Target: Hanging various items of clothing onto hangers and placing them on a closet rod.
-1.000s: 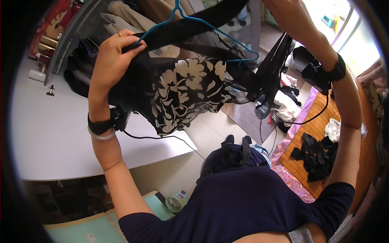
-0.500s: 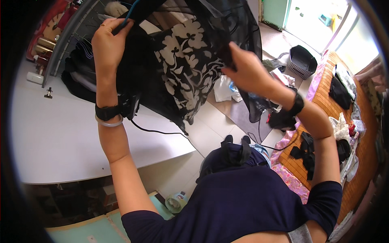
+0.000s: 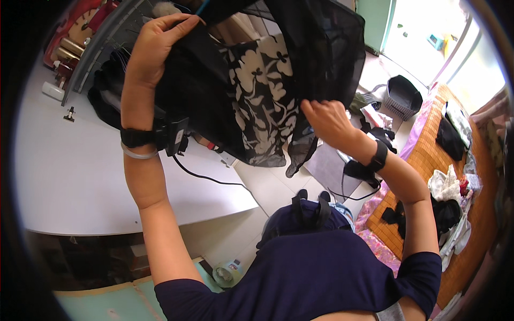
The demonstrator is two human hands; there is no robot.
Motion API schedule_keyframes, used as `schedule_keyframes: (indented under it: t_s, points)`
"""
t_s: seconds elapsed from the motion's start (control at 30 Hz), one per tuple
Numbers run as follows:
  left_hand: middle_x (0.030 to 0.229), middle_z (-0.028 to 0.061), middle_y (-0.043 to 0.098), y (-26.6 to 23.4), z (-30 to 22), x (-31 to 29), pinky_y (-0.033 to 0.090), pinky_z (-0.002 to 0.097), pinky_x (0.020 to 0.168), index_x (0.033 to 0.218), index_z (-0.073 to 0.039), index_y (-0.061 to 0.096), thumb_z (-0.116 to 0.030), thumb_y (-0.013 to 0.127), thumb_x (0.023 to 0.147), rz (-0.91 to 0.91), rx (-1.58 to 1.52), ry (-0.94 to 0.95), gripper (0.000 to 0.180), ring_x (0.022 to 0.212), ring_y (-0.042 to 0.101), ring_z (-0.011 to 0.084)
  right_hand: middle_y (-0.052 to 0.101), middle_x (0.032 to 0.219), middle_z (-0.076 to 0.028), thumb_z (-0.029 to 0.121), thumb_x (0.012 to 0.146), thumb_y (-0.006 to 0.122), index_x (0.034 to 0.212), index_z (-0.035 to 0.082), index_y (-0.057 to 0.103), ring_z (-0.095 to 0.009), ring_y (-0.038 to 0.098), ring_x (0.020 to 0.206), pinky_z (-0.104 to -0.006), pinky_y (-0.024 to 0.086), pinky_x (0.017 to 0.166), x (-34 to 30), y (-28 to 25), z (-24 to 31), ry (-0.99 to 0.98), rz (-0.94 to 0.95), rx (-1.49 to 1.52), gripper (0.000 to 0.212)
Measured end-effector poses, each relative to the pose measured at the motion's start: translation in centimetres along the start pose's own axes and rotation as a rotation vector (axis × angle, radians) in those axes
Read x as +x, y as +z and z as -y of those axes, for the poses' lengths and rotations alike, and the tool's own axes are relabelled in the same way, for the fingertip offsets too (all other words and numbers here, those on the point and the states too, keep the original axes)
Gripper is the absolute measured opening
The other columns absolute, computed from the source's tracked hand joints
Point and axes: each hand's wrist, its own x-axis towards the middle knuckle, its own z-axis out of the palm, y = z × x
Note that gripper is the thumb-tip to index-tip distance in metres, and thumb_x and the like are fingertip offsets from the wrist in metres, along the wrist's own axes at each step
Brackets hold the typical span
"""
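A sheer black garment (image 3: 262,96) with a cream floral print hangs spread in front of me, its top cut off by the upper edge. At its upper left my left hand (image 3: 152,48) pinches the dark cloth between thumb and fingers. Close to those fingertips a thin blue strip (image 3: 202,7) shows, perhaps part of a hanger. My right hand (image 3: 331,122) is closed on the black see-through cloth at the garment's right side, lower than the left hand. Each wrist wears a black strap, the left one with a small device (image 3: 174,136) and cable.
On the left stands a white tabletop (image 3: 96,182) with a black clip (image 3: 69,114) and a grey rack (image 3: 99,51). At right a bed with a brown woven mat (image 3: 423,150) bears several clothes. A basket (image 3: 402,97) and more clothes lie on the floor beyond.
My right hand has moved down and closed on the garment's right side. The cloth's lower edge has shifted right. My left hand has moved slightly right, still pinching.
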Motion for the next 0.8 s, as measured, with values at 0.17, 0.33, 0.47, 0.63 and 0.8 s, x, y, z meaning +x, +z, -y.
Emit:
schedule_keyframes:
  t_s: [0.17, 0.33, 0.47, 0.63, 0.8]
  points:
    - [0.08, 0.0007, 0.062, 0.7, -0.1, -0.9, 0.041, 0.0158, 0.07, 0.087, 0.0, 0.063, -0.021, 0.053, 0.087, -0.034, 0.044, 0.017, 0.023, 0.074, 0.055, 0.0047, 0.061, 0.085, -0.012, 0.014, 0.078, 0.06, 0.105, 0.002, 0.054, -0.025, 0.061, 0.071, -0.0319, 0.05, 0.056, 0.7, -8.8, 0.8, -0.248, 0.182, 0.889, 0.031]
    - [0.076, -0.0004, 0.061, 2.1, -1.8, -0.3, 0.041, 0.0149, 0.069, 0.083, -0.002, 0.064, -0.025, 0.053, 0.086, 0.026, 0.1, 0.111, 0.026, 0.071, 0.055, 0.005, 0.058, 0.089, -0.003, 0.016, 0.087, 0.05, 0.104, 0.006, 0.054, -0.011, 0.055, 0.083, -0.02, 0.043, 0.073, 5.5, -17.3, -6.8, -0.097, -0.481, 0.151, 0.02]
    - [0.077, -0.0003, 0.056, 1.2, -2.4, -1.8, 0.04, 0.0187, 0.063, 0.081, 0.0, 0.06, -0.017, 0.056, 0.083, -0.006, 0.193, 0.066, 0.017, 0.069, 0.052, 0.0071, 0.054, 0.099, -0.009, 0.018, 0.085, 0.052, 0.112, 0.004, 0.047, -0.015, 0.052, 0.087, -0.0253, 0.042, 0.078, 11.9, -17.2, -0.7, -0.189, -0.314, 0.502, 0.031]
    - [0.064, -0.0051, 0.052, 4.4, -3.8, 0.3, 0.036, 0.0174, 0.052, 0.071, 0.002, 0.059, -0.021, 0.052, 0.087, -0.151, 0.142, 0.204, 0.029, 0.058, 0.045, 0.0017, 0.056, 0.089, -0.006, 0.017, 0.084, 0.053, 0.096, 0.002, 0.057, -0.013, 0.052, 0.082, -0.0247, 0.041, 0.075, 11.2, -19.8, -1.6, -0.103, -0.097, 0.527, 0.019]
    - [0.1, 0.0064, 0.056, 2.6, -2.6, 0.4, 0.043, 0.0201, 0.074, 0.094, 0.001, 0.057, -0.025, 0.044, 0.09, 0.01, -0.597, 0.183, 0.03, 0.086, 0.055, 0.0113, 0.058, 0.081, -0.005, 0.015, 0.084, 0.05, 0.093, 0.001, 0.058, -0.01, 0.053, 0.076, -0.0222, 0.042, 0.07, 11.1, -19.2, 0.7, 0.056, -0.092, 0.49, 0.018]
